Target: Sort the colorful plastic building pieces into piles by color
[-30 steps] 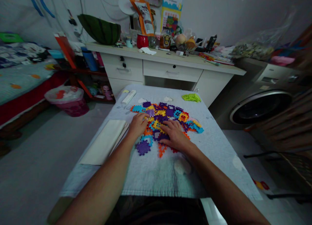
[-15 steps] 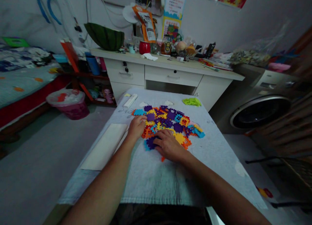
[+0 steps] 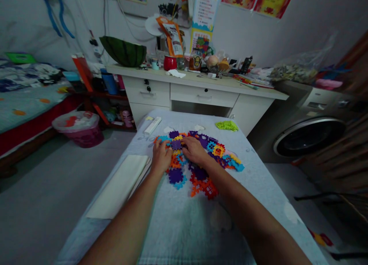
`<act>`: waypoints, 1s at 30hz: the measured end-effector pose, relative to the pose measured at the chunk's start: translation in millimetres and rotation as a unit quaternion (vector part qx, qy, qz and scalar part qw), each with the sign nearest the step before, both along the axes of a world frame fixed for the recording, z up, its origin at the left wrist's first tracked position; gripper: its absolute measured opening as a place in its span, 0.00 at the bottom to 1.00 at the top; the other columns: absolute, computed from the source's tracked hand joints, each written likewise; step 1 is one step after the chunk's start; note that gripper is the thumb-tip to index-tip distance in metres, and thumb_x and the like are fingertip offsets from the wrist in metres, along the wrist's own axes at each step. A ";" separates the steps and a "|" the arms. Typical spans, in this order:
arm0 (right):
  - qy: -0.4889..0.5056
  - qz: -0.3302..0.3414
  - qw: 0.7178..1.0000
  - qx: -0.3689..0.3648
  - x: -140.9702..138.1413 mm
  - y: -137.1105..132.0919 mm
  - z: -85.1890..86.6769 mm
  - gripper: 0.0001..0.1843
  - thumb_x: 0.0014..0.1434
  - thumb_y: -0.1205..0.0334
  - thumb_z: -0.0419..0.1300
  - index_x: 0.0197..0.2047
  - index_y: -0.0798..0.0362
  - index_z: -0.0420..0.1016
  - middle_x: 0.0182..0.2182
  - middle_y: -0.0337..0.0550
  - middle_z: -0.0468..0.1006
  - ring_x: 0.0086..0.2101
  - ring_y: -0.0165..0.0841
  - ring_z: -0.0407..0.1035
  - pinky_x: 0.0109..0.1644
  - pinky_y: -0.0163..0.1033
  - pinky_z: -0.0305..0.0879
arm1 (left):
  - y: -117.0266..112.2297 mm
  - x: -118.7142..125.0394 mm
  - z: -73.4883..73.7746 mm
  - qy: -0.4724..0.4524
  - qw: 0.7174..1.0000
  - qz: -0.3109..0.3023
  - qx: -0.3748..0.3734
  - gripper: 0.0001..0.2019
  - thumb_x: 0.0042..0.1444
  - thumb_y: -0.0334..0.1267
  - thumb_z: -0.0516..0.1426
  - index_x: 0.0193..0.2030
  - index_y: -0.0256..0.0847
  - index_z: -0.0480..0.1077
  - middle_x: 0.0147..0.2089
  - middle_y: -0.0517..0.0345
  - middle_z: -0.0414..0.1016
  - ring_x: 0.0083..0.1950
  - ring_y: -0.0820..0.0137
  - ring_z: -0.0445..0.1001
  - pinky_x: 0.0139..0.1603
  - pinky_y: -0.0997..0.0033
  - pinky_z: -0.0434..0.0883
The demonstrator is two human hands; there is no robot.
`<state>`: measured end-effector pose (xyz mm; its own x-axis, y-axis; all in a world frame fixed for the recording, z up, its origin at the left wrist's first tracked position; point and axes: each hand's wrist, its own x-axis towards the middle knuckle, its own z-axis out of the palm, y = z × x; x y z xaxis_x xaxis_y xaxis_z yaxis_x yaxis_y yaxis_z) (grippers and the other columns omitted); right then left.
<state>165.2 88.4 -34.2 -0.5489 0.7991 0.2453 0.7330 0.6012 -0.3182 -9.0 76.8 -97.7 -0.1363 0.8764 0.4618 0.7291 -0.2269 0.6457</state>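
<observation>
A pile of flat plastic building tiles (image 3: 207, 150) in purple, orange, yellow and blue lies on a table covered with a pale blue towel (image 3: 189, 223). My left hand (image 3: 161, 157) rests palm down on the pile's left edge, fingers together and lying flat. My right hand (image 3: 195, 151) lies on the middle of the pile, fingers stretched toward the left over the tiles. A purple tile (image 3: 175, 175) and orange tiles (image 3: 205, 185) sit loose at the near side. A small green tile cluster (image 3: 226, 125) lies apart at the far right.
A white folded cloth (image 3: 122, 184) lies along the table's left edge and a white stick-like object (image 3: 152, 125) at the far left. Beyond stand a cluttered white desk (image 3: 201, 92), a washing machine (image 3: 310, 131), a pink bin (image 3: 80, 128) and a bed (image 3: 23, 100).
My right hand has slid from the pile's near edge up onto its middle, uncovering tiles nearer me. My left hand stayed at the left edge. The camera view shifted slightly.
</observation>
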 end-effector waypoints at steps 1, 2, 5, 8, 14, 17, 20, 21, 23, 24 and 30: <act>-0.015 -0.012 1.000 0.001 -3.5 3.0 -5.1 0.20 0.58 0.67 0.55 0.54 0.58 0.71 0.54 0.55 0.73 0.55 0.42 0.65 0.61 0.49 0.57 | 2.0 -0.3 -0.9 -0.002 1.000 -0.003 -0.003 0.16 0.58 0.36 0.50 0.52 0.39 0.70 0.59 0.44 0.65 0.66 0.55 0.61 0.67 0.47 0.61; -0.026 -0.008 1.000 -0.005 -6.0 4.2 -9.8 0.22 0.58 0.66 0.56 0.56 0.58 0.70 0.57 0.56 0.70 0.57 0.43 0.63 0.63 0.50 0.55 | 3.7 -0.7 -1.7 -0.003 1.000 -0.007 -0.006 0.17 0.59 0.36 0.50 0.53 0.38 0.69 0.59 0.43 0.66 0.65 0.55 0.62 0.67 0.47 0.61; -0.023 0.060 0.997 -0.039 -5.8 0.7 -14.7 0.21 0.56 0.63 0.60 0.54 0.55 0.72 0.61 0.55 0.66 0.60 0.43 0.60 0.63 0.49 0.56 | 6.0 -1.8 -2.3 -0.008 0.999 -0.022 -0.021 0.21 0.61 0.38 0.48 0.59 0.35 0.65 0.59 0.41 0.68 0.64 0.56 0.65 0.65 0.49 0.63; 0.037 0.121 0.989 -0.075 9.9 -2.9 -2.1 0.15 0.57 0.64 0.60 0.49 0.54 0.75 0.56 0.50 0.71 0.55 0.39 0.65 0.59 0.45 0.61 | 4.3 -2.4 -0.5 -0.002 0.999 -0.031 -0.039 0.22 0.63 0.41 0.46 0.61 0.36 0.63 0.60 0.42 0.69 0.63 0.57 0.67 0.63 0.50 0.65; 0.008 -0.119 0.993 -0.003 71.2 20.4 16.9 0.17 0.59 0.69 0.54 0.50 0.56 0.75 0.51 0.52 0.75 0.53 0.40 0.66 0.60 0.45 0.58 | -8.2 4.0 5.9 0.145 0.988 -0.041 -0.027 0.22 0.63 0.45 0.49 0.58 0.36 0.67 0.58 0.42 0.71 0.60 0.53 0.67 0.61 0.49 0.65; -0.081 -0.226 0.970 -0.046 101.0 31.0 5.4 0.23 0.58 0.67 0.56 0.57 0.54 0.71 0.56 0.55 0.72 0.54 0.44 0.66 0.58 0.47 0.59 | -15.6 9.8 6.9 0.213 0.976 -0.039 -0.017 0.25 0.61 0.49 0.52 0.60 0.36 0.65 0.62 0.40 0.67 0.62 0.50 0.65 0.61 0.48 0.65; -0.103 -0.228 0.965 -0.081 122.5 30.0 -6.8 0.23 0.56 0.64 0.58 0.56 0.53 0.70 0.51 0.54 0.74 0.49 0.43 0.68 0.53 0.45 0.61 | -19.4 13.8 6.6 0.240 0.970 -0.038 -0.023 0.27 0.61 0.50 0.53 0.62 0.37 0.64 0.64 0.40 0.64 0.63 0.51 0.65 0.62 0.49 0.65; -0.091 -0.222 0.968 -0.075 127.5 27.7 -9.4 0.22 0.55 0.65 0.58 0.54 0.53 0.71 0.48 0.54 0.75 0.47 0.42 0.69 0.52 0.44 0.62 | -19.8 14.5 6.5 0.244 0.969 -0.037 -0.028 0.27 0.61 0.50 0.52 0.63 0.37 0.63 0.64 0.40 0.64 0.63 0.51 0.65 0.62 0.50 0.65; -0.038 -0.206 0.976 -0.053 134.4 21.8 -12.4 0.19 0.52 0.68 0.58 0.49 0.55 0.71 0.44 0.51 0.76 0.43 0.38 0.69 0.50 0.41 0.62 | -20.1 15.5 6.8 0.250 0.967 -0.032 -0.038 0.28 0.62 0.50 0.52 0.63 0.36 0.63 0.65 0.39 0.63 0.63 0.51 0.65 0.62 0.50 0.65; -0.001 -0.197 0.979 -0.044 136.5 18.6 -13.0 0.17 0.51 0.70 0.57 0.46 0.54 0.71 0.41 0.48 0.76 0.41 0.37 0.69 0.48 0.40 0.62 | -20.2 15.8 7.0 0.253 0.966 -0.030 -0.043 0.28 0.62 0.50 0.52 0.64 0.36 0.63 0.65 0.39 0.63 0.63 0.50 0.65 0.61 0.50 0.65; 0.231 -0.192 0.954 0.000 133.0 8.4 -10.2 0.10 0.50 0.69 0.52 0.38 0.51 0.66 0.31 0.38 0.71 0.33 0.32 0.66 0.38 0.36 0.63 | -20.7 16.6 6.5 0.256 0.965 -0.029 -0.044 0.28 0.62 0.50 0.52 0.64 0.36 0.63 0.66 0.38 0.62 0.62 0.50 0.66 0.60 0.50 0.66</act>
<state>298.1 96.8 -44.4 -0.0498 0.9192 0.3905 0.6812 0.3172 -0.6598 7.6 56.0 -91.2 0.1401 0.9147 0.3790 0.9453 -0.2374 0.2237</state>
